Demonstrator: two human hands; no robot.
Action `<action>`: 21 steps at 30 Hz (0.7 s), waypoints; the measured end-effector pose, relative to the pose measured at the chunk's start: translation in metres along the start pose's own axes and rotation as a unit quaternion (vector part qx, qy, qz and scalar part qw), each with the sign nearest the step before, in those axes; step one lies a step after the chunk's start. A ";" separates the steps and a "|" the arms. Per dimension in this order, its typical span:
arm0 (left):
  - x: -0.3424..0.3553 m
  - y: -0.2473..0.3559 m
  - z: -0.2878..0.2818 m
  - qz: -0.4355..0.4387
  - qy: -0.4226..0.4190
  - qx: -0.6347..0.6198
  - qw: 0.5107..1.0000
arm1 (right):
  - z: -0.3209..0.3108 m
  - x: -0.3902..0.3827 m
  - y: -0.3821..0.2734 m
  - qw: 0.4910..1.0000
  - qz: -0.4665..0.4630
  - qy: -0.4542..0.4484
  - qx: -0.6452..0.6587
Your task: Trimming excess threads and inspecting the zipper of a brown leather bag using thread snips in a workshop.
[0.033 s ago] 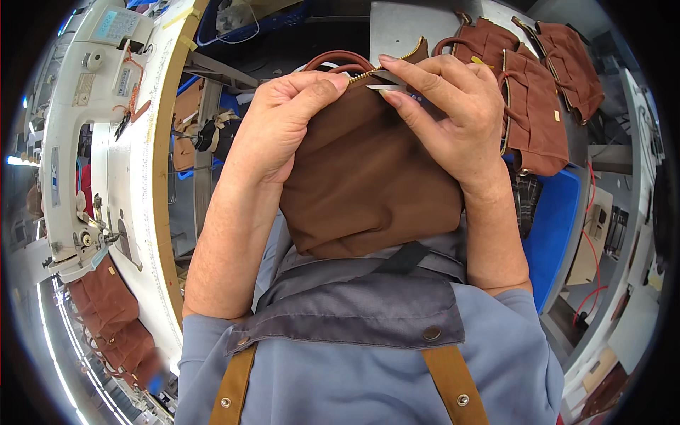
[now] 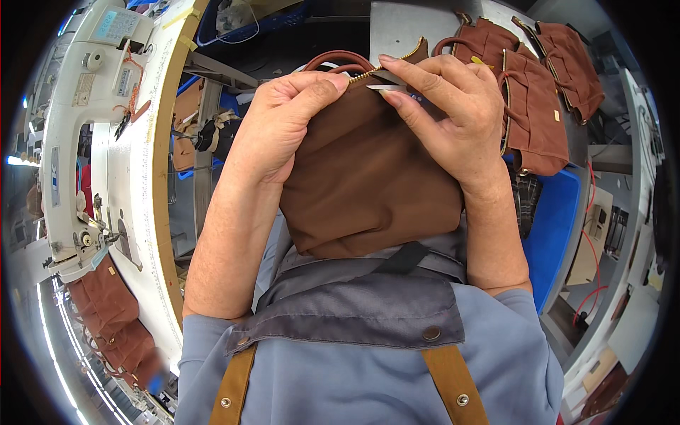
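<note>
A brown fabric bag rests in my lap, with reddish-brown handles behind its top edge and a gold-toothed zipper along it. My left hand pinches the zipper between thumb and fingers. My right hand is closed around a thin silver metal tool, whose pointed tip lies just below the zipper; its grip is hidden by my fingers, so I cannot make out exactly what kind it is.
A white sewing machine stands on my left, with another brown bag lower down. Several brown bags lie on the metal table at the back right. A blue bin sits right; a dark blue basket is behind.
</note>
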State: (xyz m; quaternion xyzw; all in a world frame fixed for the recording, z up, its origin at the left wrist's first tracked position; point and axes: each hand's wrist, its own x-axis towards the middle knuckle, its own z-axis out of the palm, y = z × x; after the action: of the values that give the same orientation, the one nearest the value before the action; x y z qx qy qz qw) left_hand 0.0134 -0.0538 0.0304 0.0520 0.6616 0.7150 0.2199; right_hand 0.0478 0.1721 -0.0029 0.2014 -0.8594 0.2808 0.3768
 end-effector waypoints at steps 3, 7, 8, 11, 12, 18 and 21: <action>-0.002 0.002 0.003 0.005 0.003 0.010 1.000 | -0.001 0.000 -0.001 1.000 0.001 0.002 -0.005; -0.002 0.003 0.001 -0.002 -0.011 0.002 1.000 | 0.006 -0.001 -0.002 1.000 0.004 0.022 -0.003; -0.003 0.003 0.001 0.004 -0.011 0.004 1.000 | 0.007 -0.002 -0.003 1.000 0.004 0.022 -0.003; -0.003 0.002 0.001 0.011 -0.008 0.007 1.000 | 0.010 -0.003 -0.005 1.000 0.011 0.024 -0.005; -0.003 0.002 0.001 0.012 -0.004 0.009 1.000 | 0.011 -0.003 -0.005 1.000 0.011 0.029 -0.001; -0.006 0.002 0.002 0.000 -0.020 -0.018 1.000 | 0.004 -0.001 -0.001 0.999 0.019 0.007 0.043; -0.005 0.001 -0.001 0.017 0.002 -0.002 1.000 | -0.001 0.008 0.003 0.988 0.056 0.012 0.141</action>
State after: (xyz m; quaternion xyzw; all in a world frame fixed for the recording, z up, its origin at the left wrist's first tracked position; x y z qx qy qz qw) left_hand 0.0174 -0.0563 0.0325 0.0619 0.6594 0.7202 0.2066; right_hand 0.0421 0.1740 0.0028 0.2003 -0.8167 0.4221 0.3388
